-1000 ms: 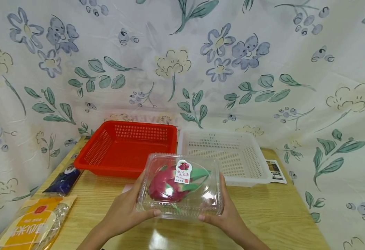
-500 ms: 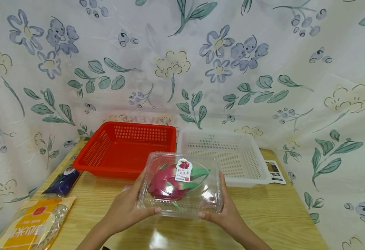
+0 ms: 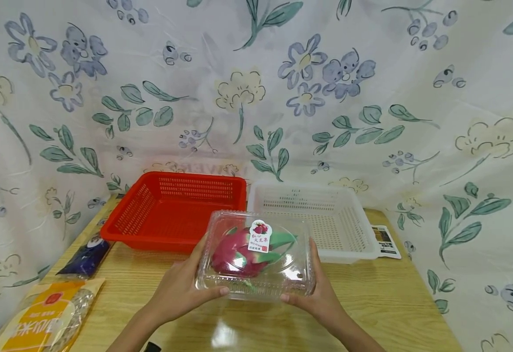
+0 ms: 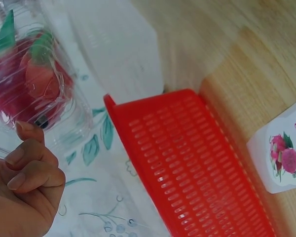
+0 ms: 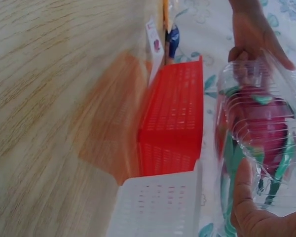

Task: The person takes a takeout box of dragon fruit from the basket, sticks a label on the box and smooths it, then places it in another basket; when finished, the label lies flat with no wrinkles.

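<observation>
A clear plastic clamshell box [image 3: 300, 230] is held up in front of the body, its lid closed and a white label [image 3: 260, 239] on top. Inside lies a pink dragon fruit [image 3: 234, 254] with green leafy tips, towards the left end. My left hand [image 3: 179, 291] grips the left end, thumb along the near edge; in the left wrist view its fingers [image 4: 34, 173] curl under the box. At the right end my right hand [image 3: 320, 296] grips likewise, its thumb on the near edge.
Behind the box, a red basket [image 3: 175, 220] and a white basket [image 3: 353, 227] stand side by side on the wooden table [image 3: 397, 303]. A yellow bag [image 3: 45, 313] and dark blue packet [image 3: 87, 256] lie left. A printed card [image 3: 386, 242] lies right; a dragon-fruit card [image 4: 281, 158] shows below the red basket.
Both hands have raised the clamshell box slightly and shifted it a little to the right. Their grip stays the same, and the baskets have not moved.
</observation>
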Demonstrator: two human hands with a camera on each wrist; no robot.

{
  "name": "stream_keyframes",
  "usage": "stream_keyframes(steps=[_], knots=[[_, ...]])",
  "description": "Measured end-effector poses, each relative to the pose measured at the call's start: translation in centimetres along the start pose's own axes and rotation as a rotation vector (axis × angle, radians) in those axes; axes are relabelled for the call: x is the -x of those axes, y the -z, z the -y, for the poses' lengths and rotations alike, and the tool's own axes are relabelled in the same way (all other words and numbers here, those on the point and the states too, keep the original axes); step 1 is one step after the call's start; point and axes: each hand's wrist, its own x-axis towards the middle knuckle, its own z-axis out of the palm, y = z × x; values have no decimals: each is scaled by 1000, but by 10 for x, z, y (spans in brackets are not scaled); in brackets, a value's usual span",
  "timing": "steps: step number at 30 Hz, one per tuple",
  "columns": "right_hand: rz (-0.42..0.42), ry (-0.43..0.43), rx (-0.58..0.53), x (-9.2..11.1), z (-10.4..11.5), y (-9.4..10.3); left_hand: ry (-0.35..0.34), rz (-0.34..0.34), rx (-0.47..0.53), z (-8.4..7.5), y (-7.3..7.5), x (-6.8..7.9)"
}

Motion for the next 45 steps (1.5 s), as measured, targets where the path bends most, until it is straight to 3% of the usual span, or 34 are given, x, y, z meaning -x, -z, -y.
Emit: stream_keyframes(steps=[8,22,34,45], knots=[[-10,-15,-12,-3,1,3,27,33,20,-1,0,-5],[7,-39,-27,-11,1,11,33,32,44,-5,-2,-16],[26,-18,-29,-18,2,21,19,33,62,-6,-5,-28],[24,-11,-28,-25,-1,31,54,55,42,-8,-10,-38]])
